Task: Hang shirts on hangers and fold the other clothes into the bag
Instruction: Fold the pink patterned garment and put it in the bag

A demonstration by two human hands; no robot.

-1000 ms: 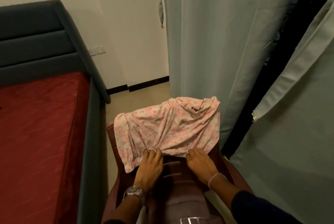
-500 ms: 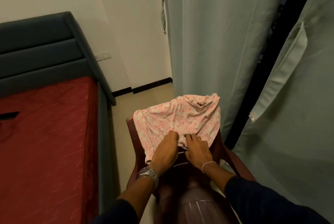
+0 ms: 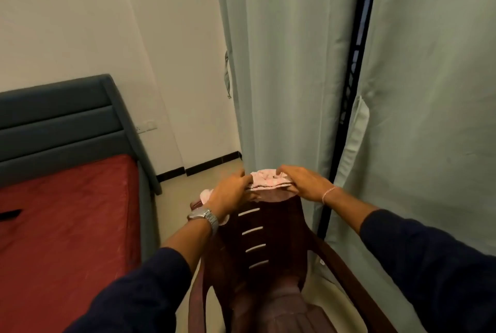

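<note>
A pink floral garment [image 3: 265, 180] lies bunched over the top of a dark maroon plastic chair [image 3: 263, 252]. My left hand [image 3: 230, 189], with a metal watch on the wrist, grips the garment's left side. My right hand [image 3: 302, 181], with a thin bracelet, presses on its right side at the top of the chair back. A small flap of the cloth [image 3: 206, 194] shows left of my left hand. Most of the garment is hidden behind my hands and the chair back. No bag or hanger is in view.
A bed with a red mattress [image 3: 61, 225] and teal padded headboard [image 3: 61, 123] stands on the left. Pale green curtains [image 3: 290, 64] hang right behind the chair, with a dark gap [image 3: 351, 85] between them. A narrow strip of beige floor [image 3: 177, 190] runs between bed and chair.
The garment was spread wide over the chair back; my hands have gathered it upward into a small bunch at the chair's top. My view has tilted upward, showing more wall.
</note>
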